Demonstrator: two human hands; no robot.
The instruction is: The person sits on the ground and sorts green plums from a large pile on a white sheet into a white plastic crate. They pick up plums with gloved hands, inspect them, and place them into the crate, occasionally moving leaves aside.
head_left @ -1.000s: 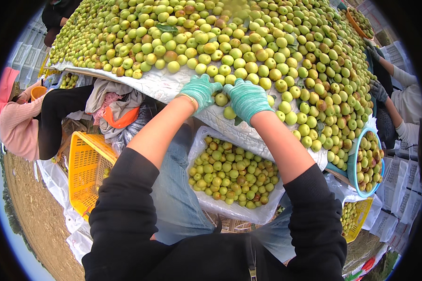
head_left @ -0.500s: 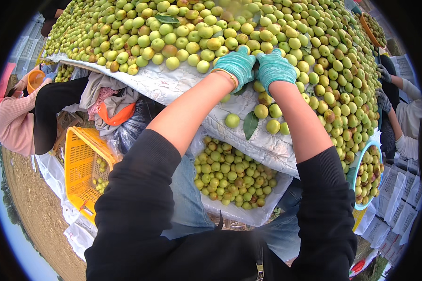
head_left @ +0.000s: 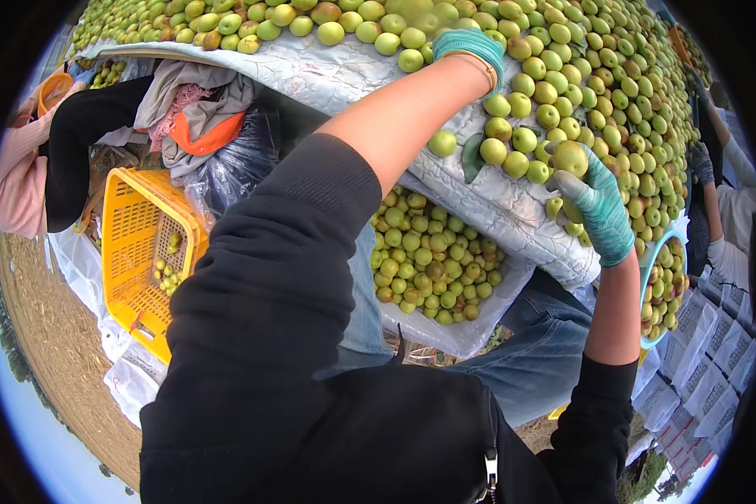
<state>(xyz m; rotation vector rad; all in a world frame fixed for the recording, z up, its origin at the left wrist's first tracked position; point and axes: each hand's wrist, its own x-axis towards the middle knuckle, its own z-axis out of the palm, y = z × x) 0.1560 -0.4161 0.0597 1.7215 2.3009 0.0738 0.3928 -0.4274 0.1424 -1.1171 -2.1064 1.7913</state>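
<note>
My left hand (head_left: 470,63) in a teal knit glove reaches onto the spread of green-yellow round fruit (head_left: 617,109), its fingers hidden behind the back of the hand. My right hand (head_left: 596,206), gloved alike, grips a larger yellowish-green fruit (head_left: 570,160) between thumb and fingers at the front of the pile. The fruit lies on a pale quilted sheet (head_left: 336,80). A loose leaf (head_left: 472,158) rests on that sheet. Below its edge, between my knees, a crate lined with plastic (head_left: 500,323) holds similar fruit.
A yellow crate (head_left: 126,252) with some fruit stands left, beside bundled cloths (head_left: 185,92) and dark plastic. A seated person (head_left: 25,176) is at far left; another's gloved hand (head_left: 702,164) is at right. A light-blue basin (head_left: 653,256) of fruit sits right.
My hands have separated: the left went up and right over the pile, the right came down and rightward and now holds a fruit. The whole view has shifted.
</note>
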